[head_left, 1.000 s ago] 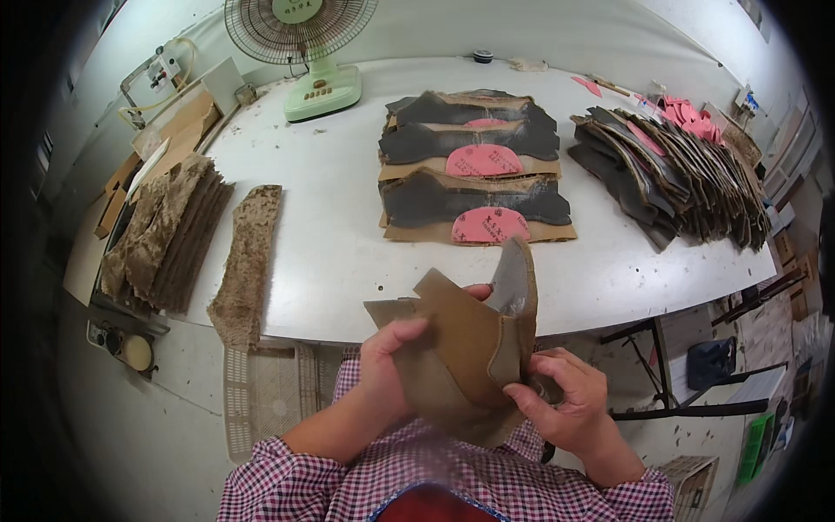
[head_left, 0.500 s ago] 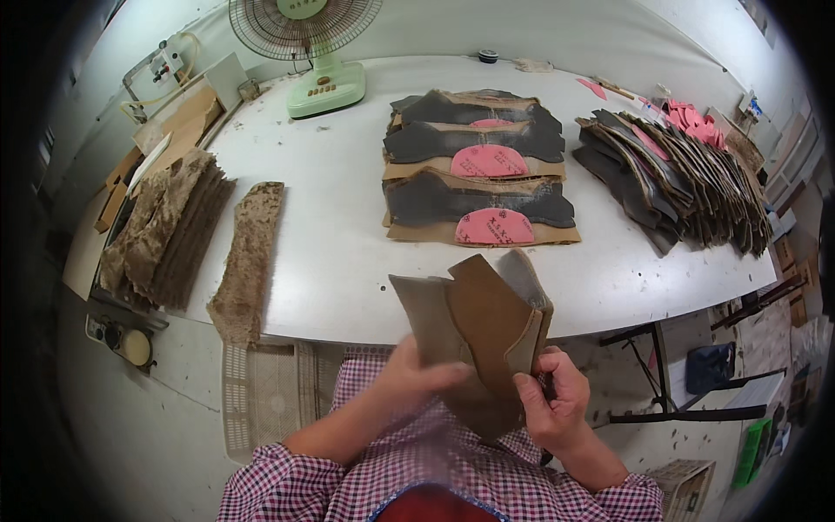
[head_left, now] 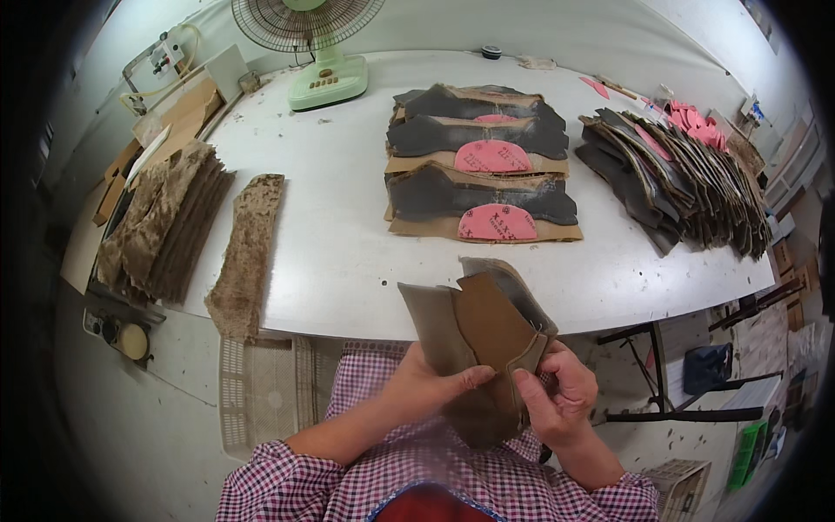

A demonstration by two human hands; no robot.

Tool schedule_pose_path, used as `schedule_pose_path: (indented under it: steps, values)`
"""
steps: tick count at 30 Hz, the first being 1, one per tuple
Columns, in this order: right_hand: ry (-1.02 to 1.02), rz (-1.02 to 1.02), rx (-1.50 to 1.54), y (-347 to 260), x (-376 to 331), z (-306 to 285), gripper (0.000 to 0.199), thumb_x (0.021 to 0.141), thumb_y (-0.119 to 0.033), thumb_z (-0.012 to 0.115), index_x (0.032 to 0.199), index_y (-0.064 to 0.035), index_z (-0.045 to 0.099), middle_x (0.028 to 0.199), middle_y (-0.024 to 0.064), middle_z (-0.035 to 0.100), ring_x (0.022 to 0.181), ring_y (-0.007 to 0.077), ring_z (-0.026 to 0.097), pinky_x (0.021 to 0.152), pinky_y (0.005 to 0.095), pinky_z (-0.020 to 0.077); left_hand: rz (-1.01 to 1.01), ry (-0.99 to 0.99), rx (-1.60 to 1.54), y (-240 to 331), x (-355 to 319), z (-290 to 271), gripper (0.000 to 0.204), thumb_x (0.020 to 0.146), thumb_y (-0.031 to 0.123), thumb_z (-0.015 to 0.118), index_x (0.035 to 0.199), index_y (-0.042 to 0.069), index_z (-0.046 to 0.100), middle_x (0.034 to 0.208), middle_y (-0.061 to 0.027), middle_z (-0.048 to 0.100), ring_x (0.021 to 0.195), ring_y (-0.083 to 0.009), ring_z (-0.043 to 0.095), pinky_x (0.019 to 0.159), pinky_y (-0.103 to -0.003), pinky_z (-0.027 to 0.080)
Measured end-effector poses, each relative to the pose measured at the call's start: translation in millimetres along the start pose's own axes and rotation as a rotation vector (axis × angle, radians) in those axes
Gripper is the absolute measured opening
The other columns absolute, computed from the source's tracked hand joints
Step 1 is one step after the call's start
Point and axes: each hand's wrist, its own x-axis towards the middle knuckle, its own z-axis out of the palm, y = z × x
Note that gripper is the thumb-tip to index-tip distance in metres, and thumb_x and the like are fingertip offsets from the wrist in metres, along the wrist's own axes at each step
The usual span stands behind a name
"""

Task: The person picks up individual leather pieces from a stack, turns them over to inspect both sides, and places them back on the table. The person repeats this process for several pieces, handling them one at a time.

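1. A small stack of tan and brown cut leather-like pieces is held upright over the near edge of the round white bench, just above the lap, so that the edges can be seen from above.
2. The left hand is closed on the lower left of the stack, thumb laid across the front brown piece – this grip appears to steady the whole bundle.
3. The right hand is closed on the right edge, where the pieces are pinched between thumb and fingertips, seemingly to keep the edges lined up.
4. Further back on the bench, a pile of dark grey shaped pieces with pink half-round patches is laid flat, and a fanned row of dark pieces is leant to its right – both well apart from the hands.
5. A strip of mottled brown fur-like material is laid at the left edge, beside a stack of similar strips; a pale green desk fan is stood at the far side.
6. Compared with half a second ago, the stack has been lowered slightly and drawn closer together; a second ago a grey piece was raised well above the others.
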Motion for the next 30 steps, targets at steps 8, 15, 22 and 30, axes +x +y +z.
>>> schedule_pose_path:
  steps: [8,15,22,30]
  values:
    - [0.031,-0.012,-0.128,-7.7,9.5,-0.4,0.011,0.078,0.001,0.070,0.082,0.0007,0.059,0.074,0.0104,0.062,0.059,0.0170,0.057,0.052,0.0276,0.0458,0.018,-0.021,0.065,-3.7,2.0,-2.6,0.043,0.083,0.008,0.074,0.121,0.001,0.056,0.114,-0.0058,0.063,0.103,-0.0121,0.058,0.086,-0.027,0.049]
    - [0.027,0.081,0.056,-2.8,9.8,-7.3,0.011,0.080,-0.001,0.069,0.079,0.0000,0.059,0.071,0.0077,0.059,0.057,0.0146,0.054,0.051,0.0267,0.0427,-0.002,-0.036,-0.010,-10.3,4.8,0.3,0.045,0.082,0.008,0.075,0.122,0.002,0.056,0.115,-0.0056,0.063,0.103,-0.0126,0.058,0.087,-0.028,0.049]
    - [-0.002,0.035,0.091,8.7,9.5,-14.6,0.017,0.085,-0.003,0.065,0.073,-0.0009,0.053,0.062,0.0049,0.050,0.053,0.0122,0.044,0.048,0.0259,0.0361,-0.025,-0.096,0.044,-12.5,3.9,2.8,0.043,0.086,0.016,0.072,0.122,-0.002,0.056,0.115,-0.0096,0.063,0.106,-0.0159,0.058,0.090,-0.032,0.049]
    - [0.111,0.144,0.219,6.9,24.2,-11.8,0.025,0.087,-0.002,0.059,0.067,-0.0017,0.044,0.059,-0.0025,0.038,0.054,0.0051,0.032,0.046,0.0253,0.0274,-0.169,-0.129,-0.077,-9.9,4.2,1.2,0.049,0.083,0.016,0.074,0.125,-0.002,0.054,0.119,-0.0100,0.062,0.110,-0.0166,0.057,0.092,-0.031,0.047]
